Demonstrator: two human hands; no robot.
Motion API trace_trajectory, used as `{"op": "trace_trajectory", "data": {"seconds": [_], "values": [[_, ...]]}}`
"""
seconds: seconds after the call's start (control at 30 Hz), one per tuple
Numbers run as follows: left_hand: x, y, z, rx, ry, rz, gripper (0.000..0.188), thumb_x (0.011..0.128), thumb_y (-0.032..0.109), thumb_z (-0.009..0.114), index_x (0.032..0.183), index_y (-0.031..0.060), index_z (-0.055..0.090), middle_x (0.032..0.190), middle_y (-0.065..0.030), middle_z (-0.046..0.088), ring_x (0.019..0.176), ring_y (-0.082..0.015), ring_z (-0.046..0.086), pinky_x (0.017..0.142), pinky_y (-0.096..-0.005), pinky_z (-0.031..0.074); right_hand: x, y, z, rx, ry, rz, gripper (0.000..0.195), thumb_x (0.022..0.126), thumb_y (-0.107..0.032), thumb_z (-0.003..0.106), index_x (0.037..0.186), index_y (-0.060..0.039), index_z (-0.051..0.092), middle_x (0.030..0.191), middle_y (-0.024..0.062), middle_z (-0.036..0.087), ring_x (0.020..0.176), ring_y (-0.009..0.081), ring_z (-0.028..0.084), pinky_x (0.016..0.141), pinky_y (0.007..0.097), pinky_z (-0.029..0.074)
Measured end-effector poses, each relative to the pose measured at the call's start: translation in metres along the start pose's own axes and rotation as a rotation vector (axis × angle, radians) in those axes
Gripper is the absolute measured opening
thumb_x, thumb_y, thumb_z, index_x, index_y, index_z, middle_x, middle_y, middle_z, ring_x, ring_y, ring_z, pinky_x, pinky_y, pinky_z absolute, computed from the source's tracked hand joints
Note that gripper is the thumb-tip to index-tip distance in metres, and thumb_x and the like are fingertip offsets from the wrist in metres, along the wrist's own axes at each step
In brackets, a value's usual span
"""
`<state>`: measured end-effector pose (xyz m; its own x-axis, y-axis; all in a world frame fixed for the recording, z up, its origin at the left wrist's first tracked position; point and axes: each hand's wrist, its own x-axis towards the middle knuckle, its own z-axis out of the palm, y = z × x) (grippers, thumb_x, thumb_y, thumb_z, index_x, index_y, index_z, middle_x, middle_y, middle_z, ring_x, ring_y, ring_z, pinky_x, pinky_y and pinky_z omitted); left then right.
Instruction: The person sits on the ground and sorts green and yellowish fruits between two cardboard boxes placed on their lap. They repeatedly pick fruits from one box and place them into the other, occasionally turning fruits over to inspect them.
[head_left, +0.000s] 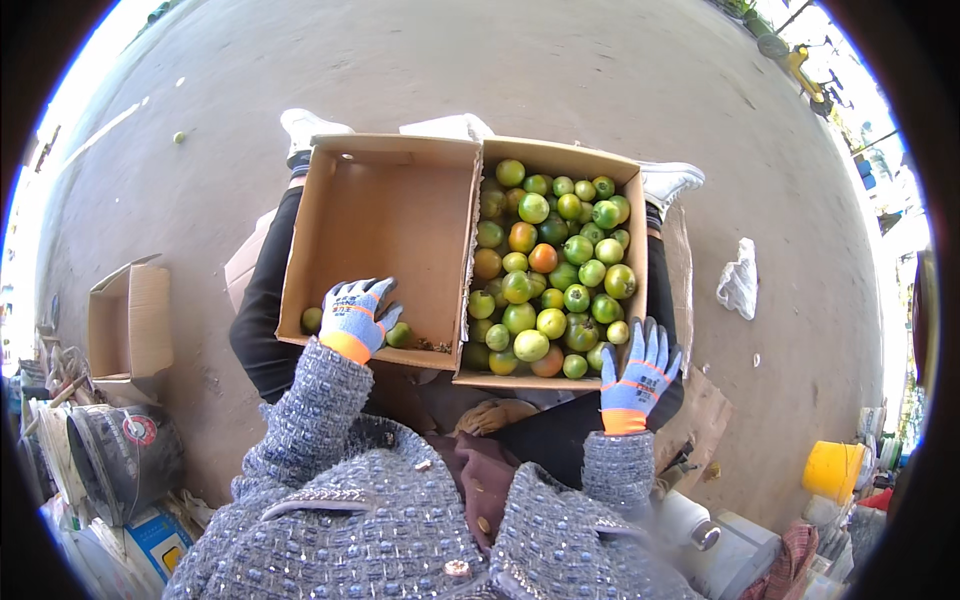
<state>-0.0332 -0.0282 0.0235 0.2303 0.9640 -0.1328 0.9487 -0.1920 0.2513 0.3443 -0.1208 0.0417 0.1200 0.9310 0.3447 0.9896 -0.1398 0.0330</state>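
Observation:
My left hand (352, 315), in a blue and grey work glove with an orange cuff, is over the near side of the left cardboard box (390, 210). Its fingers are spread and its palm is hidden. A green tomato (399, 334) lies by its thumb; another green tomato (311, 320) sits in the near left corner. My right hand (637, 371), gloved alike, rests open with spread fingers at the near right corner of the right cardboard box (551, 381). That box holds a layer of green tomatoes (531, 345) with several orange-red ones, such as a tomato (543, 258).
The boxes sit between my outstretched legs on a concrete floor (480, 67). An open carton (129, 326) and a black bucket (124, 461) stand left. To the right are a crumpled plastic bag (739, 281) and a yellow container (832, 469). One small green fruit (178, 137) lies far left.

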Motion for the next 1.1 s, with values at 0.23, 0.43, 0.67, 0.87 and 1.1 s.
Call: {"op": "trace_trajectory", "data": {"seconds": [0.23,0.43,0.67,0.87,1.1], "values": [[0.011,0.009,-0.013,0.247,-0.541,-0.155,0.064,0.082,0.053,0.061,0.133,0.0158,0.05,0.135,-0.0078,0.052,0.128,-0.0229,0.044,0.11,-0.0404,0.024,-0.004,-0.018,0.015,0.025,0.021,0.047,0.059,0.08,-0.039,0.064,0.131,-0.0116,0.052,0.139,0.0178,0.043,0.129,0.0342,0.039,0.11,0.0543,0.019],[0.039,0.031,0.026,0.474,-0.754,-0.079,0.06,0.078,0.057,0.063,0.118,0.0131,0.063,0.12,-0.0086,0.063,0.118,-0.0247,0.055,0.102,-0.0408,0.032,0.0,-0.038,0.01,0.219,0.054,-0.066,0.057,0.08,-0.038,0.062,0.129,-0.0094,0.052,0.139,0.0165,0.043,0.129,0.0361,0.037,0.11,0.0561,0.019],[0.023,0.03,0.017,-0.015,-0.352,-0.112,0.048,0.078,0.05,0.068,0.097,0.006,0.067,0.098,-0.016,0.068,0.094,-0.0306,0.064,0.086,-0.0409,0.046,-0.012,-0.077,0.002,0.601,0.153,-0.294,0.063,0.079,-0.033,0.067,0.132,-0.0054,0.046,0.134,0.017,0.047,0.122,0.0344,0.044,0.107,0.0536,0.028],[-0.017,0.093,-0.021,-0.697,-0.004,0.412,0.025,0.081,0.026,0.068,0.08,0.0015,0.062,0.067,-0.0166,0.058,0.067,-0.0355,0.058,0.062,-0.0431,0.046,-0.012,-0.112,-0.01,0.906,0.133,-0.529,0.069,0.074,-0.039,0.071,0.127,-0.0008,0.049,0.13,0.0174,0.052,0.113,0.0342,0.053,0.101,0.0473,0.038],[-0.011,0.099,-0.009,-0.794,0.072,0.498,0.02,0.086,0.016,0.06,0.103,0.0059,0.064,0.095,-0.0124,0.065,0.087,-0.0326,0.058,0.083,-0.042,0.044,-0.017,-0.076,-0.01,0.728,0.132,-0.206,0.063,0.073,-0.029,0.072,0.126,-0.0013,0.051,0.123,0.0146,0.056,0.111,0.0338,0.052,0.101,0.0476,0.037]]}}
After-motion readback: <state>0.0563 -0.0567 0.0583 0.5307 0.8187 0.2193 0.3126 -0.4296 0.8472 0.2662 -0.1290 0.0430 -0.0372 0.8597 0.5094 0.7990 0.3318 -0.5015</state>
